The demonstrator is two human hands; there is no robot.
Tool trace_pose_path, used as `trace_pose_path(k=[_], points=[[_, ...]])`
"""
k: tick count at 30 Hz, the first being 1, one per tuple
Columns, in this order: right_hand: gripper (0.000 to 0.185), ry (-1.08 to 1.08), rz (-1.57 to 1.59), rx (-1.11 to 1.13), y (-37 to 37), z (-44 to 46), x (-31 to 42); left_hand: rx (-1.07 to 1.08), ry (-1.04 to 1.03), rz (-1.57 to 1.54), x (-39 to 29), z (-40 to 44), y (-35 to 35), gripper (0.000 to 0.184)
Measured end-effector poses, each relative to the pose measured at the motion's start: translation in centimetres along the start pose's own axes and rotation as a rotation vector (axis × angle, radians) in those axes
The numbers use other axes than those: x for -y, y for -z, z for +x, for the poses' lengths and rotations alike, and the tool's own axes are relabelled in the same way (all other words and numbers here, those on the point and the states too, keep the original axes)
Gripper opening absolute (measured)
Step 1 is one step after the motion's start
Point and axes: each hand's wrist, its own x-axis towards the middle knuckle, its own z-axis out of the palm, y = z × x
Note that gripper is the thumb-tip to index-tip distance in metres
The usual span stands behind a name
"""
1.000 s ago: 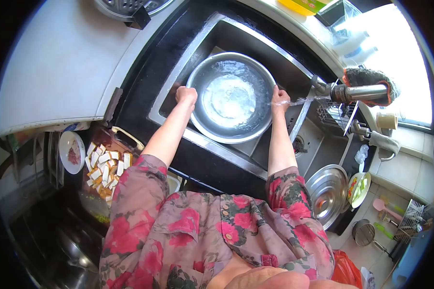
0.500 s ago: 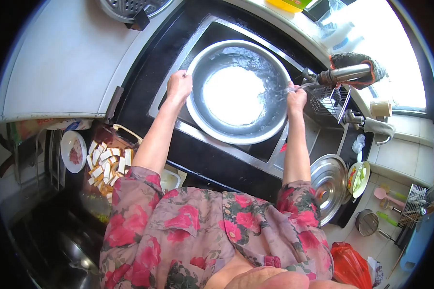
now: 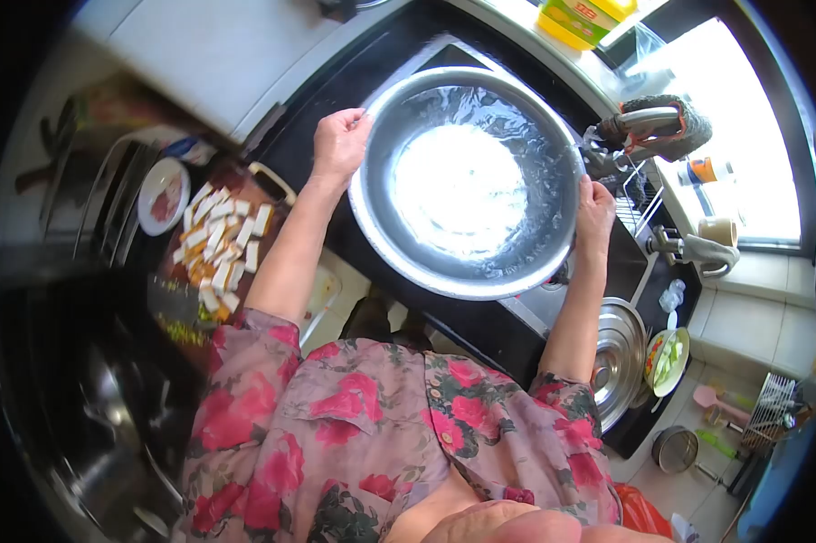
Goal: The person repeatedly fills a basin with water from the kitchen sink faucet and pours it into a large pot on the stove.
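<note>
A large metal basin (image 3: 467, 285) with water in it is up over the sink and the black counter edge. My left hand (image 3: 340, 145) grips its rim on the left side, fingers closed. On the right side, my right hand (image 3: 595, 213) is closed on the opposite rim. The basin looks roughly level and hides most of the sink. Just beyond my right hand is the faucet (image 3: 639, 122), with a dark cloth (image 3: 684, 131) around it. No stream of water can be made out.
At left, cut white and brown pieces (image 3: 222, 240) lie on a board beside a plate of meat (image 3: 164, 196). A metal lid (image 3: 618, 362) and a bowl of green pieces (image 3: 668, 362) are at right. A yellow container (image 3: 582, 23) stands at the back.
Both hands have lifted the basin up out of the sink, and it looks larger and closer. The view has turned a little, and the stream at the right rim no longer shows.
</note>
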Motion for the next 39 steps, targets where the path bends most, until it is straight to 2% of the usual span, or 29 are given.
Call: trace_pose_path(k=[1,3,5,6,7,10,11,13,14,18,21,24,28,30,34,37,39], points=[[0.036,0.027,0.013,0.009,0.4,-0.7,1.0,0.033,0.0,-0.034,-0.4,-1.3,0.7,0.023],[0.036,0.123,-0.02,0.035,1.1,-1.7,2.5,-0.037,0.007,-0.079,-1.6,-4.4,1.9,0.02],[0.037,0.2,-0.045,0.084,1.9,-2.4,4.0,-0.002,0.021,-0.273,-1.7,-7.2,3.5,0.019],[0.037,0.226,-0.011,0.108,2.2,-3.0,4.9,-0.038,-0.015,-0.175,-0.5,-8.0,4.5,0.018],[0.037,0.22,0.014,0.166,2.4,-2.5,4.0,-0.138,-0.021,-0.249,-1.0,-9.9,4.8,0.016],[0.035,0.333,-0.033,0.243,3.5,-4.4,6.8,-0.225,-0.036,-0.271,-2.3,-15.1,6.9,0.017],[0.034,0.373,-0.071,0.284,3.7,-4.8,7.3,-0.281,-0.063,-0.196,-1.8,-16.4,7.8,0.018],[0.033,0.42,-0.108,0.279,4.1,-5.9,8.6,-0.212,0.009,-0.311,-2.6,-19.6,9.6,0.019],[0.034,0.451,-0.064,0.317,4.3,-6.4,9.2,-0.257,0.017,-0.31,-3.8,-21.6,10.2,0.019],[0.032,0.414,0.139,0.492,4.3,-9.4,12.5,-0.34,-0.002,-0.371,-4.8,-27.6,13.8,0.021],[0.033,0.454,0.11,0.541,4.6,-12.6,16.3,-0.369,-0.016,-0.478,-6.2,-32.3,17.2,0.022],[0.037,0.616,-0.04,0.512,5.4,-17.8,21.5,-0.375,-0.043,-0.485,-7.9,-37.1,21.1,0.023],[0.039,0.66,-0.05,0.407,4.6,-24.5,26.7,-0.383,-0.083,-0.445,-10.3,-43.6,27.4,0.024],[0.039,0.702,-0.073,0.595,4.0,-26.0,28.8,-0.389,-0.101,-0.456,-11.7,-47.0,30.2,0.025],[0.038,0.778,-0.049,0.701,1.9,-31.2,33.3,-0.459,0.002,-0.442,-14.8,-54.2,35.5,0.029],[0.037,0.824,0.057,0.764,-0.1,-34.8,36.2,-0.547,-0.045,-0.463,-15.0,-58.5,38.7,0.029],[0.035,0.855,0.022,0.85,-0.4,-37.8,39.2,-0.572,-0.002,-0.424,-15.6,-61.4,40.5,0.029]])
